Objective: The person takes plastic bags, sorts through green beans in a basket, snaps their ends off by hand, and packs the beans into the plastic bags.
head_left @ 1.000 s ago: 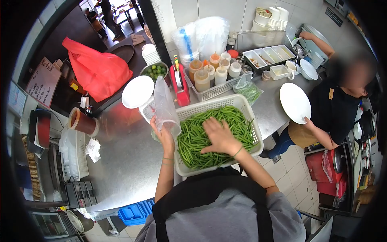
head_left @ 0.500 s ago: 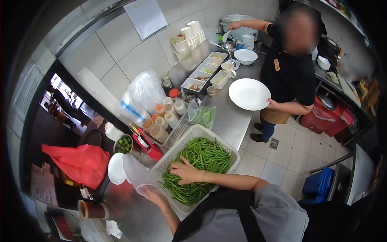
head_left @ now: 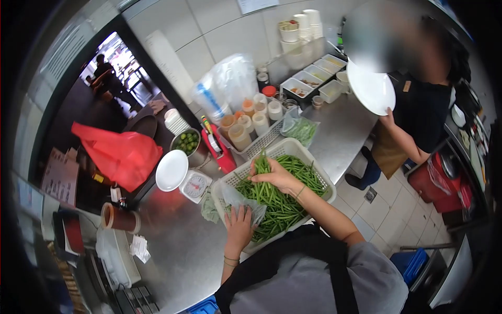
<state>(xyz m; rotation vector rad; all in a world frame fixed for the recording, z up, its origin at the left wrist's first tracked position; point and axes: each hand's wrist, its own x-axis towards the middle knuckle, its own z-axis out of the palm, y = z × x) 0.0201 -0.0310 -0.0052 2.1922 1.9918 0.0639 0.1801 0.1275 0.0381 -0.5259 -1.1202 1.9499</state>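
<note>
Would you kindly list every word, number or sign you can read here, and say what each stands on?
No text is legible.
Handwritten board at left: too blurred.
Scale dial: too small.
Upper-left notice: too blurred.
Paper at top: too faint.
Co-worker's tag: too small.

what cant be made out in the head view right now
Head view: the floor of the basket, hidden under the green beans.
Head view: how many beans the right hand grips; the hand covers some.
Head view: the reading on the scale, too small.
Head view: the writing on the sign, too small.
Head view: the paper sheet's top, cut off by the upper edge.
</note>
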